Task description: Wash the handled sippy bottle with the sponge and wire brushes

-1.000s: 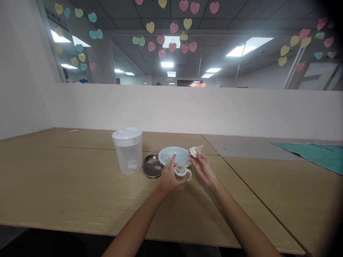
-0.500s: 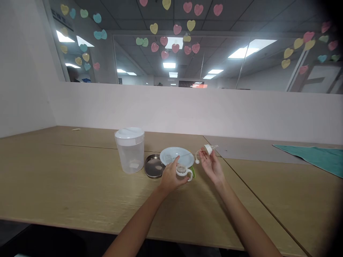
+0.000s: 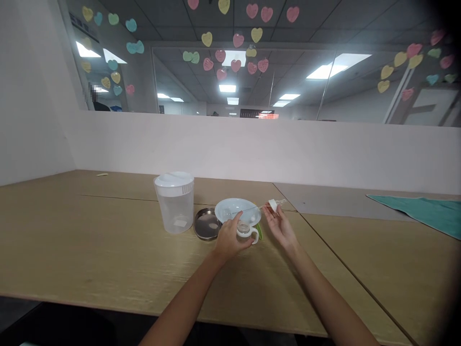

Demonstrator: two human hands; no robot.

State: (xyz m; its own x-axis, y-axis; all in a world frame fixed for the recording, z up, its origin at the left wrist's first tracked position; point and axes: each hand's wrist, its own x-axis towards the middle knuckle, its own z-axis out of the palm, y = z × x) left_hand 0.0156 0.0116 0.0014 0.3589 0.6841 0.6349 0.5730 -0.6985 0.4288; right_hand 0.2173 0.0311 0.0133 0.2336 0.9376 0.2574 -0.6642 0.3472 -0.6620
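Note:
My left hand (image 3: 230, 238) is closed around an uncapped baby bottle (image 3: 244, 229) that stands upright, its round mouth facing up and a white loop handle sticking out on its right side. In my right hand (image 3: 283, 226) I pinch the bottle's white collar with a clear teat (image 3: 274, 205), tipped over to the right and held apart from the bottle. Just behind both hands sits a pale blue bowl (image 3: 237, 201); a clear item and a thin rod lie in it. My left hand hides the bottle's lower body.
A clear plastic bucket with a white lid (image 3: 175, 204) stands to the left. Beside it lies a round metal dish (image 3: 208, 225). Something green (image 3: 259, 232) shows by the bowl's right edge. A green cloth (image 3: 421, 209) lies far right, before a white wall (image 3: 230, 146).
My right hand first carried the teat and collar right, away from the bottle, then came slightly back left and turned them. A dangling tube with a white ball no longer shows clearly.

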